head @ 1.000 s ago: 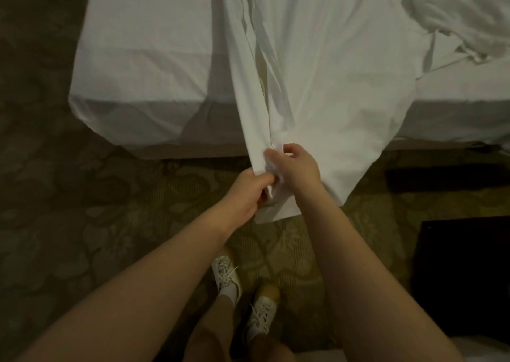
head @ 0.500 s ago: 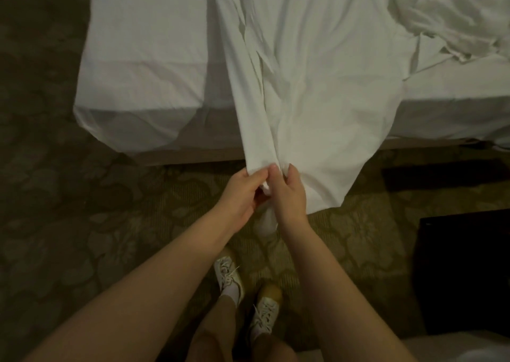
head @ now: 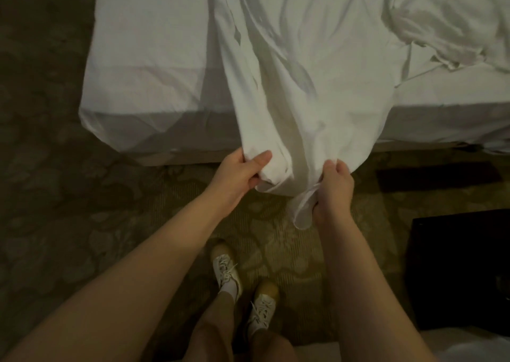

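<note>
Two hands on the white sheet (head: 298, 85), both gripping.

- left hand (head: 237, 176): thumb on top, fingers curled under a bunched fold at the sheet's lower left edge.
- right hand (head: 335, 187): fingers curled round the lower right edge, back of the hand to the camera. A loose tail of fabric hangs down just beside the palm.
- Hands are apart, and the sheet's lower hem sags between them.
- Sheet position: runs down the top of the bed (head: 149, 58), over its near edge, and ends in the hands above the patterned carpet (head: 69, 209). It is creased lengthwise, not flat.
- A crumpled heap of bedding (head: 441, 22) sits on the bed at upper right. Can't tell if it's part of the same sheet.
- White laced shoes (head: 226, 273) are on the carpet below the hands, and a dark cabinet (head: 461, 265) stands at right.
</note>
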`<action>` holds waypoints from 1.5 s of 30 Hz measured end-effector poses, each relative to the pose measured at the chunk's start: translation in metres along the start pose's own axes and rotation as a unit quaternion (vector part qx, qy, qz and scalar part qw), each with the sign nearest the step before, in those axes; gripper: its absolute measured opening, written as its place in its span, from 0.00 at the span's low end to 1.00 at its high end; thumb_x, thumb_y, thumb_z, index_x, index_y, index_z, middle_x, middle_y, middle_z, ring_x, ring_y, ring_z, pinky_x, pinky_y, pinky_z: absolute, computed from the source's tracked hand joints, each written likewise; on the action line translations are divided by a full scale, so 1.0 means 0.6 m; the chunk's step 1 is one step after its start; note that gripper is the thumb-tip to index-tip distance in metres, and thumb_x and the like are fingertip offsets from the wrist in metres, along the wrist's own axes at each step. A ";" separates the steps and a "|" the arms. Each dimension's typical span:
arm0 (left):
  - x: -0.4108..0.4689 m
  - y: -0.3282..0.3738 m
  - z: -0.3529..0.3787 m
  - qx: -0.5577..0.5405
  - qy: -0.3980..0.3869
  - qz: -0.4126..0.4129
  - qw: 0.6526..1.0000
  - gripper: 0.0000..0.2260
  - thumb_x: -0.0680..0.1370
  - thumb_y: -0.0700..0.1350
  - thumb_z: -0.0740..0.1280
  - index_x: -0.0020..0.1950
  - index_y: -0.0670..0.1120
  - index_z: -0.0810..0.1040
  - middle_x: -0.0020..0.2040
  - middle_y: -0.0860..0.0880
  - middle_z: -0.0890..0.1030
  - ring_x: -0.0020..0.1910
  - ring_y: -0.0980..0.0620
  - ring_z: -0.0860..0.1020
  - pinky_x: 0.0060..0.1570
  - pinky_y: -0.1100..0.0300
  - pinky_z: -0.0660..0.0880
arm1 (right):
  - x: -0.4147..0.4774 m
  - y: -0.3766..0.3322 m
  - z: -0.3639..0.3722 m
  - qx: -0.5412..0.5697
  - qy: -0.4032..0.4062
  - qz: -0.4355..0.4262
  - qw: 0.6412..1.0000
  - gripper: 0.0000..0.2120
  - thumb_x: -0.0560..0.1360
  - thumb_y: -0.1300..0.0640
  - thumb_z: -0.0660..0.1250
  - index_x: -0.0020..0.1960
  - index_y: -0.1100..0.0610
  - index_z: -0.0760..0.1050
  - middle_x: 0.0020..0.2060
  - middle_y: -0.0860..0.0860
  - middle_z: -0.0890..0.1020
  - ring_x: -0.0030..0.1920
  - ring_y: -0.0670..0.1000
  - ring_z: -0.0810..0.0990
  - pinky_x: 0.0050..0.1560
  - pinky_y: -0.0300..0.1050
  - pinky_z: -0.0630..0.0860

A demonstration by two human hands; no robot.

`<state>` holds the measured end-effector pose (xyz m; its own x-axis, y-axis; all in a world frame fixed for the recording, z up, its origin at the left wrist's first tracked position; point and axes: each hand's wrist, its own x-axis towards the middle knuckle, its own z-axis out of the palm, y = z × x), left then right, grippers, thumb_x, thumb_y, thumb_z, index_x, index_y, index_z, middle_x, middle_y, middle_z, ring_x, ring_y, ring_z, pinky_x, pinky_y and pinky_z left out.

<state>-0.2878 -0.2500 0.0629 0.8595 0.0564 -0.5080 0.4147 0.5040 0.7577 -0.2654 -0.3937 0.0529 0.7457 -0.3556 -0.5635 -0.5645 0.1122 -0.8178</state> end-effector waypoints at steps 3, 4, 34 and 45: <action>-0.010 0.020 0.009 0.036 -0.056 0.021 0.998 0.15 0.73 0.31 0.65 0.53 0.48 0.74 0.49 0.49 0.81 0.49 0.53 0.80 0.53 0.57 0.78 | -0.008 -0.057 -0.019 0.157 -0.117 0.068 0.978 0.16 0.75 0.61 0.63 0.63 0.61 0.73 0.55 0.57 0.80 0.56 0.57 0.79 0.59 0.53 0.75; -0.011 0.028 0.011 0.053 -0.058 0.030 0.996 0.16 0.72 0.30 0.65 0.53 0.48 0.74 0.50 0.48 0.80 0.50 0.52 0.79 0.54 0.56 0.77 | -0.005 -0.082 -0.031 0.227 -0.136 0.079 0.961 0.23 0.72 0.61 0.66 0.67 0.60 0.70 0.59 0.59 0.78 0.58 0.58 0.79 0.61 0.55 0.74; -0.030 0.078 -0.006 0.084 0.213 0.029 0.973 0.08 0.77 0.37 0.60 0.42 0.46 0.76 0.36 0.46 0.75 0.32 0.52 0.72 0.35 0.59 0.74 | -0.060 -0.136 -0.049 -0.195 -0.164 -0.180 0.950 0.12 0.77 0.61 0.59 0.34 0.58 0.69 0.29 0.51 0.69 0.32 0.49 0.67 0.35 0.42 0.64; -0.065 0.012 -0.016 0.244 0.130 0.012 0.961 0.11 0.80 0.40 0.59 0.49 0.55 0.77 0.46 0.52 0.81 0.46 0.54 0.78 0.45 0.60 0.76 | -0.105 -0.114 0.042 -0.295 -0.243 -0.242 0.892 0.15 0.76 0.62 0.57 0.31 0.55 0.61 0.27 0.50 0.64 0.29 0.46 0.62 0.33 0.45 0.59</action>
<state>-0.3211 -0.2405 0.0843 0.7931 0.3090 -0.5249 0.5405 0.0401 0.8404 -0.2652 -0.3554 0.1414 0.9369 0.2297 -0.2634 -0.1168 -0.5046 -0.8554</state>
